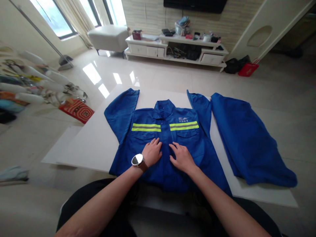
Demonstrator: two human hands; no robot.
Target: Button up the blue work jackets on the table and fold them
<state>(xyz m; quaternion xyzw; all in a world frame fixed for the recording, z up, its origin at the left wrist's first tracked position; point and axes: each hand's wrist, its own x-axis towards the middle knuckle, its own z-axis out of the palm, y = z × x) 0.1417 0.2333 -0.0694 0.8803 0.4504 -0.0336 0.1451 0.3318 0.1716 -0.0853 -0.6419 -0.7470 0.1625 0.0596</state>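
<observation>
A blue work jacket (165,164) with yellow-green reflective stripes lies front side up on the white table (86,144). Its collar points away from me, both sleeves stretch toward the far edge, and its lower hem hangs over the near edge. My left hand (151,152), with a watch (137,159) on the wrist, lies on the jacket left of the button placket, fingers extended. On the other side of the placket, my right hand (182,157) rests on the cloth with fingers apart. To the right lies a second blue garment (249,141), folded, its kind unclear.
A low white cabinet (145,50) holding assorted items stands against the far wall, beside a white ottoman (108,36). At left, a red patterned bag (77,110) sits near a blurred cluster of white cylinders. A red bag (248,69) rests on the floor at right.
</observation>
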